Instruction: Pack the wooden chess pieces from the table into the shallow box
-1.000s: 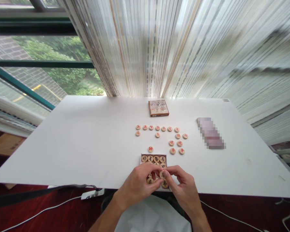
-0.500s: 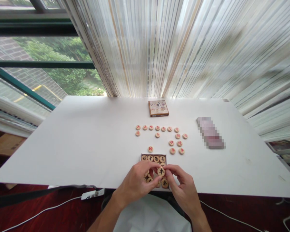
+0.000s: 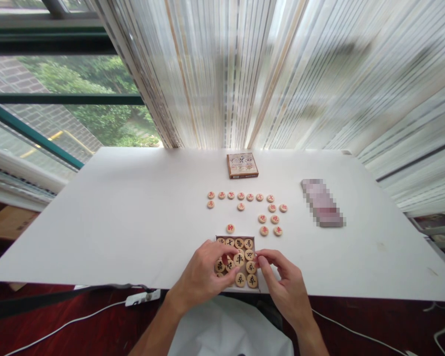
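Between its thumb and index finger my left hand (image 3: 207,269) holds a round wooden piece with a black character (image 3: 239,259), above the open box of black-marked pieces (image 3: 256,272). My right hand (image 3: 284,279) is at the box's right edge, thumb and index finger nearly together; whether anything small is between them is hidden. Beyond the box lies a single red-marked piece (image 3: 230,228). Farther back, several red-marked pieces form a row (image 3: 241,196), with more below it, among them two at the right (image 3: 278,231). My left hand covers part of the box.
A flat printed box (image 3: 242,165) lies at the back middle of the white table (image 3: 133,212). A blurred-out pinkish item (image 3: 322,203) is on the right. A white power strip (image 3: 143,297) and cables are below the front edge, and striped curtains hang behind.
My right hand has come off the black-marked piece and moved slightly right. The piece, in my left hand, has shifted a little left, so more of the box's contents show.
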